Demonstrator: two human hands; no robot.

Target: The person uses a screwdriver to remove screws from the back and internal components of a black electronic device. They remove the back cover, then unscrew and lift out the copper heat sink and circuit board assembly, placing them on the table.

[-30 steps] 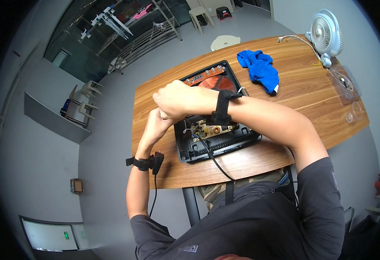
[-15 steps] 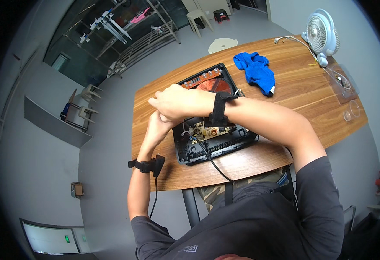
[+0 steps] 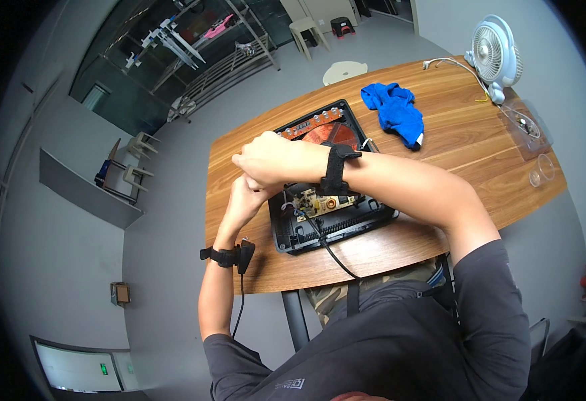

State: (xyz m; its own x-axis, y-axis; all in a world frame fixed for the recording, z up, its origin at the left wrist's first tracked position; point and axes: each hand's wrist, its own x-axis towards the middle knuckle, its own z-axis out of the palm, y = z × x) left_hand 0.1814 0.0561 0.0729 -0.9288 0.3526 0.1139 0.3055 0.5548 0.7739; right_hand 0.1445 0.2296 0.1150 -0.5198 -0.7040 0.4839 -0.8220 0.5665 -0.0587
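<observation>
An induction cooker with its top off lies on the table, its black casing (image 3: 366, 226) tilted a little to the left. Inside it I see a copper coil (image 3: 336, 134), an orange control strip (image 3: 313, 123) and a pale circuit board (image 3: 321, 206). My right hand (image 3: 269, 159) reaches across the cooker to its left side, fingers closed. Just below, my left hand (image 3: 244, 199) is closed too and touches the right. Whatever is between them is hidden by the fingers. A black strap circles each wrist.
The wooden table (image 3: 453, 120) holds a crumpled blue cloth (image 3: 396, 113) behind the cooker. At the far right stand a white fan (image 3: 493, 50) and clear plastic packaging (image 3: 525, 127). A black cord (image 3: 334, 259) runs from the cooker over the near edge.
Both hands stay together at the cooker's left side with almost the same hold. The whole view has shifted very slightly.
</observation>
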